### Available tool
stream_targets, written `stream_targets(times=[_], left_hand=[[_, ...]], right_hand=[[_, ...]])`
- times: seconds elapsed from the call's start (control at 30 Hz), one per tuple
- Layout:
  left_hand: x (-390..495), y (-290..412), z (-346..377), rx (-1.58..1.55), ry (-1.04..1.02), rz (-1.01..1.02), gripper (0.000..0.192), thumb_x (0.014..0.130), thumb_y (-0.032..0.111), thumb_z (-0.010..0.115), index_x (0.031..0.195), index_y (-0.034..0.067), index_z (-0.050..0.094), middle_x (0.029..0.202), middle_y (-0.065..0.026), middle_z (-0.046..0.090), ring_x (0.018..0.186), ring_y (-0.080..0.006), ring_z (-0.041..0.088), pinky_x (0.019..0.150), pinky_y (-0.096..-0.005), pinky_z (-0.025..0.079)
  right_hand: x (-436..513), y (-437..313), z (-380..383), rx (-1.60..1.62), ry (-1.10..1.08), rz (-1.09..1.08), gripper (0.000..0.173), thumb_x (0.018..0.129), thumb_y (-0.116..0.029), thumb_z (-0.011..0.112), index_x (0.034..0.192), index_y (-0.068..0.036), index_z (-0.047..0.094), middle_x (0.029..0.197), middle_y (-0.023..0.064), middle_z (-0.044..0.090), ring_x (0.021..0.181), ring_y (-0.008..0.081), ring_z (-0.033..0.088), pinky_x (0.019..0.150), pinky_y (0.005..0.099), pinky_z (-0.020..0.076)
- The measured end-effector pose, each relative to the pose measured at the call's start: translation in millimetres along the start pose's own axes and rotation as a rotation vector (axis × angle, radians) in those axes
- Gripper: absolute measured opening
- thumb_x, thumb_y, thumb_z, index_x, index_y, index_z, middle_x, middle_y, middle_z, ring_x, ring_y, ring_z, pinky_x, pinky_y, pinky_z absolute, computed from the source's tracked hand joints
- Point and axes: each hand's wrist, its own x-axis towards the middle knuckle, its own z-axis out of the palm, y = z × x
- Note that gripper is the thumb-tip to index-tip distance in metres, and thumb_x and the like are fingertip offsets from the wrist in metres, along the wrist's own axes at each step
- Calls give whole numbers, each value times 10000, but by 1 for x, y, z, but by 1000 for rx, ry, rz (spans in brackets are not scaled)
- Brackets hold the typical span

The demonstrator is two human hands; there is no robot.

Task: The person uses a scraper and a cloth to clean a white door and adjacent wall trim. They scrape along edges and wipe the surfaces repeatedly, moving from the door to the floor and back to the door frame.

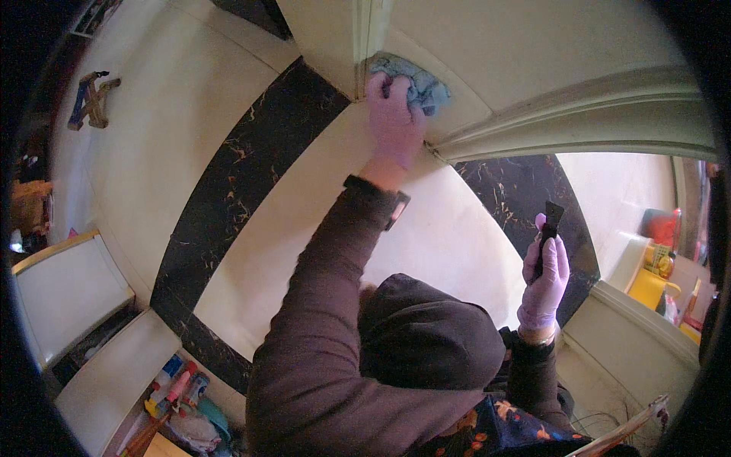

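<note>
My left hand (396,123), in a thin pink-purple glove, presses a crumpled blue-grey cloth (420,83) against a pale surface. That spot lies in the corner beside a cream-coloured frame post (371,40). A band with a small screen (398,209) sits on the left wrist. Off to the right, my right hand (547,280) wears a similar glove and grips a black scraper (549,225), its flat blade pointing up, clear of any surface. Rounded dark cloth (428,337) fills the space between my arms and hides what is behind it.
A dark marbled border strip (245,154) crosses the pale tiles (445,228). A cream moulded edge (571,117) runs out to the right. At lower left are several bottles (180,385); yellow items (648,285) stand at right. A crossed wooden object (94,100) is at upper left.
</note>
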Motion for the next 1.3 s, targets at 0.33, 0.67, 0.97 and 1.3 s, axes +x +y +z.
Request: stream_targets(times=[0.33,0.67,0.97,1.3], left_hand=[[-21,-83,19,442,-788,-216,409,805,168,625,1185,30,565,1300,-222,491,1251,-421,432,1035,-494,388],[-21,-90,8,840,-532,-143,369,878,241,598,1197,57,592,1269,-143,538,1111,-340,567,913,-447,487],[-146,0,44,205,-819,-456,291,923,218,506,1132,42,607,1091,-222,600,966,-404,589,878,-469,491],[-62,-80,-38,303,-493,-123,380,829,169,575,1193,61,594,1177,-249,565,1077,-413,553,941,-479,454]], right_hand=[[1,-14,23,4,-72,-1,365,1019,-227,476,1284,2,578,680,-87,408,542,7,303,486,183,194],[8,1,-6,-6,-122,48,335,1018,-223,485,1269,-27,591,673,-88,428,544,3,302,491,181,191],[9,-2,-10,37,-126,25,359,1020,-246,488,1287,-23,577,682,-94,433,546,3,313,496,180,193],[6,5,-13,26,-165,-4,351,1016,-210,487,1269,21,565,680,-81,439,551,3,329,485,179,214]])
